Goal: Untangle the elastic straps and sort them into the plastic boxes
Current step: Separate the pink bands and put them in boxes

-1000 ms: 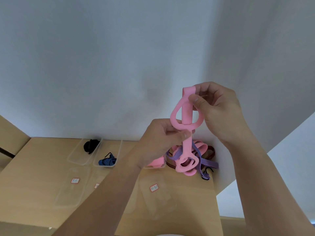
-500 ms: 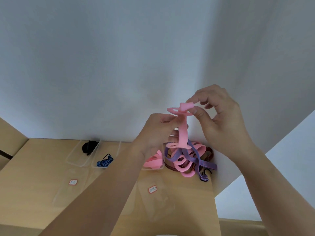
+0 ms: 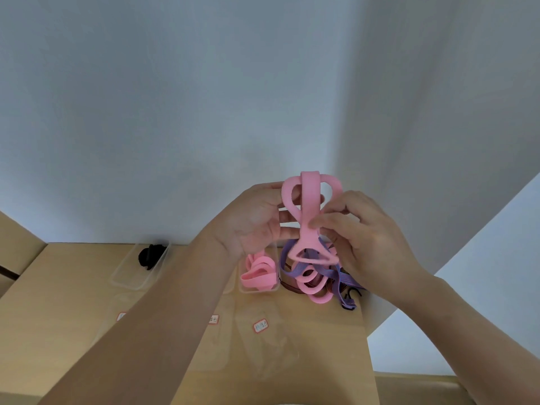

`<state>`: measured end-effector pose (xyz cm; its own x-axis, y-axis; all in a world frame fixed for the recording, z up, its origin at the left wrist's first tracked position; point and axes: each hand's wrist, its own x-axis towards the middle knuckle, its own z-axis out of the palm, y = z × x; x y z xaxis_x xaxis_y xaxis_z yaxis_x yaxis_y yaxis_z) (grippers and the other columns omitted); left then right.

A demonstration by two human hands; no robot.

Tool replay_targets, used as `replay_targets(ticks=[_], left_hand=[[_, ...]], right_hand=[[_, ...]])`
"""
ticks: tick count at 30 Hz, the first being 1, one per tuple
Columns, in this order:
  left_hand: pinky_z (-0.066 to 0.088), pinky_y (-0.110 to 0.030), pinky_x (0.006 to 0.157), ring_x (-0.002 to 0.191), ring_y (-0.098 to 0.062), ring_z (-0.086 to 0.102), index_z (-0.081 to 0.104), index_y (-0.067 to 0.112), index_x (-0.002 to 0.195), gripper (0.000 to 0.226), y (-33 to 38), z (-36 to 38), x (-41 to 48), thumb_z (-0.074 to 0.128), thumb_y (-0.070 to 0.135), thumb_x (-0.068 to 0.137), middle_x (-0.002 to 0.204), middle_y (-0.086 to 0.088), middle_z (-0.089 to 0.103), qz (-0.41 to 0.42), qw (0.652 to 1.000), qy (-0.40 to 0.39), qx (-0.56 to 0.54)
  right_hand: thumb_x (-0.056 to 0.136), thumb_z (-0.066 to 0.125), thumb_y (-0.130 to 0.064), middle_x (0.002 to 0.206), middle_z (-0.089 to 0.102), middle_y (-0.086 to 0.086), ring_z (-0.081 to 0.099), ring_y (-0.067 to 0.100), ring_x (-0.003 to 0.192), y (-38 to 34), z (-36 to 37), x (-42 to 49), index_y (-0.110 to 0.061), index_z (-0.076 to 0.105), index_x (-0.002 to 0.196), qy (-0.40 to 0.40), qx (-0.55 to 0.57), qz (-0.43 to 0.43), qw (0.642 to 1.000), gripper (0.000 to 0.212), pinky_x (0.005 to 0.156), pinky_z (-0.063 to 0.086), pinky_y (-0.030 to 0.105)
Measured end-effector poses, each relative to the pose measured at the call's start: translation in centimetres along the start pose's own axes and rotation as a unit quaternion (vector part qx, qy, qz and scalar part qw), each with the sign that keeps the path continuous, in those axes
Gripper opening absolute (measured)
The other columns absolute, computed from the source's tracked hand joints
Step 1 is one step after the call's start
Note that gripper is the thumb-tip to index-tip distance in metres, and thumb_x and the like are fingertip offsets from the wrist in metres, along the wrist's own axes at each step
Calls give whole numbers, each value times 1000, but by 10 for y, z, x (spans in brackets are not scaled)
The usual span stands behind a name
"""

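both hands (image 3: 306,226) pinch the looped pink strap (image 3: 310,211).

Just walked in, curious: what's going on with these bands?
A person is sorting elastic straps. The left hand and right hand hold one pink elastic strap up, its loops twisted, the right pinching its middle. Below, a tangle of purple, pink and brown straps lies on the wooden table. One plastic box holds pink straps, a second box a black one.
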<state>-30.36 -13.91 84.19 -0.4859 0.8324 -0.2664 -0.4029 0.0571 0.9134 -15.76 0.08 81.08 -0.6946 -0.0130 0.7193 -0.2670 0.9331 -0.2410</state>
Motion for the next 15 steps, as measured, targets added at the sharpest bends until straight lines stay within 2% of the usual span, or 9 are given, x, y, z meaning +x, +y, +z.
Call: replay_targets(ticks=[2, 5, 7, 8, 10, 12, 15], left_hand=[[61, -55, 84, 89, -31, 69, 73, 1, 112, 26, 1, 0, -1, 57, 9, 93, 104, -13, 74, -2, 1000, 2, -9], [60, -56, 81, 91, -35, 69, 67, -1, 122, 42, 5, 1, -2, 48, 28, 99, 112, -20, 73, -31, 998, 12, -58], [59, -58, 87, 95, -36, 70, 68, -1, 124, 56, 7, 0, -2, 55, 47, 98, 113, -17, 73, -35, 999, 10, -37], [59, -56, 86, 96, -35, 70, 70, 1, 122, 56, 6, 0, -2, 60, 49, 95, 112, -15, 74, -21, 1000, 10, -3], [60, -52, 85, 93, -32, 71, 71, 1, 119, 40, 3, 0, -2, 69, 34, 95, 108, -13, 75, 22, 998, 9, 63], [60, -53, 85, 91, -30, 72, 70, 0, 119, 27, 1, 0, -1, 70, 12, 94, 106, -14, 75, 49, 995, 24, 78], [62, -50, 80, 90, -29, 75, 71, -1, 116, 28, 3, 1, -1, 73, -3, 88, 104, -18, 76, 66, 994, 49, 72]], right_hand=[[73, 58, 18, 89, 66, 11, 62, 34, 78, 0, 2, -1, -3, 78, 94, -5, -6, 5, 1000, 36, 67, 51, 47], [72, 59, 13, 90, 67, 9, 62, 34, 77, 2, 5, -3, -5, 78, 94, -4, -23, 12, 1000, 34, 67, 51, 47], [73, 58, 12, 91, 67, 9, 62, 34, 77, 3, 6, -3, -6, 79, 95, -4, -24, 18, 1000, 35, 67, 51, 46], [73, 58, 11, 92, 68, 9, 62, 34, 77, 4, 7, -3, -6, 79, 95, -5, -22, 19, 1000, 35, 67, 52, 46], [75, 57, 9, 92, 68, 9, 62, 34, 77, 4, 7, -2, -6, 79, 95, -7, -21, 14, 1000, 33, 67, 52, 46], [75, 61, 12, 92, 69, 9, 63, 34, 78, 6, 8, -2, -6, 79, 95, -8, -21, 13, 1000, 33, 67, 52, 46], [75, 68, 18, 94, 69, 9, 64, 34, 80, 7, 9, -4, -5, 78, 97, -11, -19, 17, 1000, 34, 68, 51, 47]])
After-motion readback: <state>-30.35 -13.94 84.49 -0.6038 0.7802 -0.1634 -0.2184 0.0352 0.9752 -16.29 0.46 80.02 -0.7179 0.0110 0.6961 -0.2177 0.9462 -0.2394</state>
